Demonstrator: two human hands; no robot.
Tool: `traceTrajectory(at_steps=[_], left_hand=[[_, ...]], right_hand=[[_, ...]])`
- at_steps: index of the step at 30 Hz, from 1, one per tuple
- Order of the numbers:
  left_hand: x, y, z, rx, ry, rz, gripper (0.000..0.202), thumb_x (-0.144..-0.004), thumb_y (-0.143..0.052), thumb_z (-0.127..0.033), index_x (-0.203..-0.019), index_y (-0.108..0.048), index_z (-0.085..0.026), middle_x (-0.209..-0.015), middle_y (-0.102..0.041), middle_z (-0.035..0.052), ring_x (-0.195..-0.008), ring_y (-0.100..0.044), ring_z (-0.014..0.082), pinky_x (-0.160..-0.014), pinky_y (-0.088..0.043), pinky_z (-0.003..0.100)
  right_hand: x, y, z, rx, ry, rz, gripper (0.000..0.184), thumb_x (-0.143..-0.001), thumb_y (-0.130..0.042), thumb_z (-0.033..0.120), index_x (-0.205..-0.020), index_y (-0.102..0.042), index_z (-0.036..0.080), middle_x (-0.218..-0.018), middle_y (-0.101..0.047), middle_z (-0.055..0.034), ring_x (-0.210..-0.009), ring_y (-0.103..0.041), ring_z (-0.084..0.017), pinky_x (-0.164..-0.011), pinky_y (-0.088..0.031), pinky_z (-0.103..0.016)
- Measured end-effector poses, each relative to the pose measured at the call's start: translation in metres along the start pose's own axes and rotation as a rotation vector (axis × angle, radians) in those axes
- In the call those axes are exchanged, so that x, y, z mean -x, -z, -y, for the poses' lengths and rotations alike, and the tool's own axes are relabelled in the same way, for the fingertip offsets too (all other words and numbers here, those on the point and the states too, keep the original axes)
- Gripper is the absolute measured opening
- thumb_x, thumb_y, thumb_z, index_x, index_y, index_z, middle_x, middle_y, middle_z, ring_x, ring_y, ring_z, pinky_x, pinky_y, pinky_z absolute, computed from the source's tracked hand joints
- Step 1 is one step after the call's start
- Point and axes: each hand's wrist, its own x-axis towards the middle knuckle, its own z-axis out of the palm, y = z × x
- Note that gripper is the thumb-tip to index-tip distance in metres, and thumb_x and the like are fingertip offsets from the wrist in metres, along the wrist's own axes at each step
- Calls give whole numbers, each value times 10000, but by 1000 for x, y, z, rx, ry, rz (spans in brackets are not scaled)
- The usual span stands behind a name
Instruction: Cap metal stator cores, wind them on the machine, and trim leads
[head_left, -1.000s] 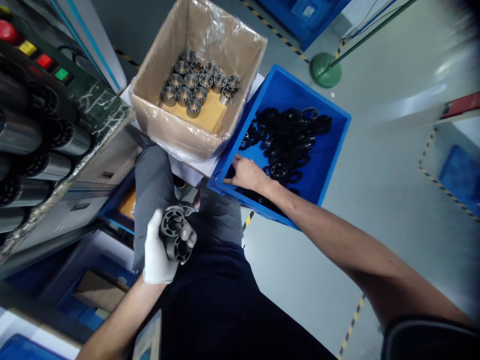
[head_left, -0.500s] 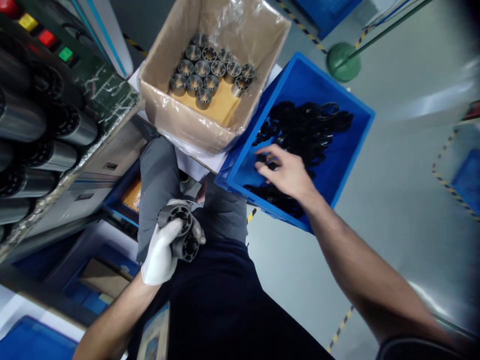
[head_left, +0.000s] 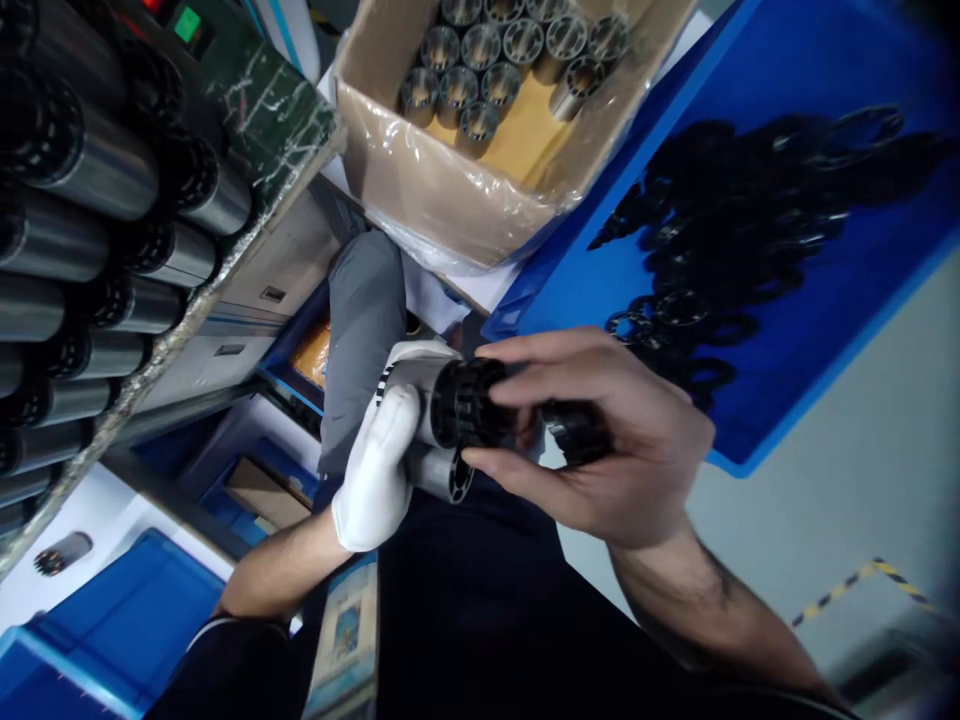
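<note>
While your gloved left hand [head_left: 379, 465] is wrapped around two metal cylinders, an upper cylinder [head_left: 418, 388] and a lower cylinder [head_left: 431, 472], your bare right hand [head_left: 634, 435] grips a black ring [head_left: 472, 402] between thumb and fingers. You have that ring against the right-hand end of the upper cylinder, in front of your lap; how far it is seated cannot be told. A second black ring [head_left: 579, 432] sits under your curled right fingers, partly hidden. Ahead of you stands a cardboard box [head_left: 442, 190] lined with clear plastic, cut off by the top of the view. Inside it, slotted metal cylinders stand on end in close rows on a yellow-brown sheet [head_left: 519, 140], part of which shows bare toward you. Just beside the box, to your right, the blue crate [head_left: 589, 295] holds a loose, tangled heap of black rings [head_left: 720, 225], with bare blue floor along its near left side. To your left, metal cylinders with dark ends [head_left: 112, 170] lie side by side on a green worktop [head_left: 270, 130]. Below that, a blue container [head_left: 291, 375] holds something orange in shiny wrap, and a lower blue bin has a brown cardboard piece [head_left: 262, 490] in it.
</note>
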Motion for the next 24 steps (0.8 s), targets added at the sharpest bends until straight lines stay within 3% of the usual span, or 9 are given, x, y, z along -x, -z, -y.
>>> traceTrajectory(at_steps=[3,5,12,16,19,21,24], left_hand=[[3,2,2,-16,-51,20,435,-1043,-811,-690,-1175,-928,-293,-1304,-846,73,-1342,-749,372,-1290,-564,462],[5,4,4,-14,-62,51,413,-1062,-807,-656,-1218,-914,-289,-1279,-834,74,-1253,-773,353,-1194,-621,467],[5,12,7,6,31,104,513,-994,-883,-656,-1300,-874,-244,-1164,-820,98,-1070,-793,349,-1004,-684,473],[3,19,9,-25,63,130,532,-956,-931,-614,-1329,-880,-238,-1209,-824,110,-1147,-794,369,-1069,-681,485],[0,20,7,7,73,63,480,-938,-963,-551,-1308,-884,-256,-1281,-831,100,-1270,-787,386,-1101,-684,477],[-5,18,3,67,88,37,498,-920,-972,-550,-1313,-857,-265,-1212,-837,97,-1210,-809,386,-931,-714,446],[-14,13,-6,193,150,100,595,-823,-1031,-528,-1288,-763,-272,-989,-796,60,-897,-818,321,-687,-661,378]], right_hand=[[2,0,2,-8,-35,5,612,-904,-1025,335,-1460,-801,461,-1293,-853,-13,-753,-762,-255,-793,-735,-533],[2,1,3,9,-30,23,614,-906,-1020,326,-1468,-817,467,-1285,-846,-8,-655,-692,-215,-747,-727,-516],[4,-4,8,-18,-68,1,566,-870,-1045,311,-1389,-861,444,-1162,-813,-23,-653,-655,-209,-687,-704,-499],[7,-11,9,-13,-59,-5,577,-869,-1052,319,-1395,-845,435,-1191,-810,-37,-695,-681,-223,-611,-683,-456],[6,-11,12,100,-80,-3,473,-912,-1029,396,-1345,-847,456,-1249,-781,-42,-732,-691,-231,-643,-692,-469],[6,-5,15,112,-136,-15,305,-970,-952,375,-1246,-839,439,-1249,-758,-45,-788,-707,-253,-668,-687,-491],[9,6,17,50,-201,16,179,-1048,-718,319,-1191,-733,425,-1061,-729,-68,-968,-766,-348,-695,-686,-534]])
